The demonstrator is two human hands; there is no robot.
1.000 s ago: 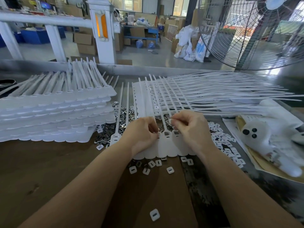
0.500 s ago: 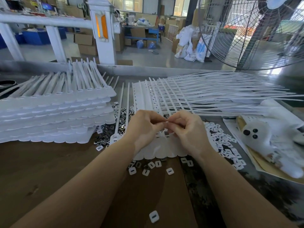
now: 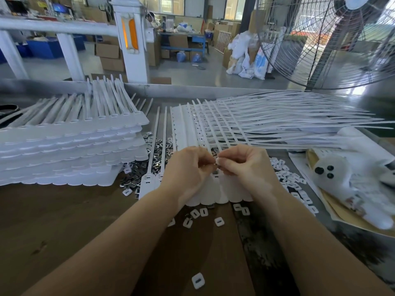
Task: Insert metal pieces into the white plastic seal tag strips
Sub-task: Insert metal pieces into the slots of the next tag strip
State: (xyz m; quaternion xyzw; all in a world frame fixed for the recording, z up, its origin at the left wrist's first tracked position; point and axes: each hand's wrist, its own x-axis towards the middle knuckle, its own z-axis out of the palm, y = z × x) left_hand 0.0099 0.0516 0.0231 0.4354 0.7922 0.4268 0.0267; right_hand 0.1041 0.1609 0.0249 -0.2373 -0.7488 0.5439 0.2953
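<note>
A joined sheet of white seal tag strips (image 3: 222,194) lies in front of me, its tails running away toward the far edge. My left hand (image 3: 188,174) and my right hand (image 3: 243,165) meet fingertip to fingertip just above the tag heads. Between the fingertips sits a small piece (image 3: 217,162), pinched from both sides; whether it is metal or a white cap I cannot tell. A heap of small metal pieces (image 3: 154,150) lies left of the sheet. One tag head with an open slot (image 3: 215,173) shows under my fingers.
A tall stack of tag sheets (image 3: 70,150) fills the left. More strips (image 3: 288,122) fan out at the back right. White plastic caps (image 3: 286,178) are scattered right and in front (image 3: 198,280). White gloves (image 3: 350,176) lie on cardboard at right. A large fan (image 3: 333,39) stands behind.
Both hands have risen off the tag heads and drawn together, fingertips now meeting above the sheet around a small piece.
</note>
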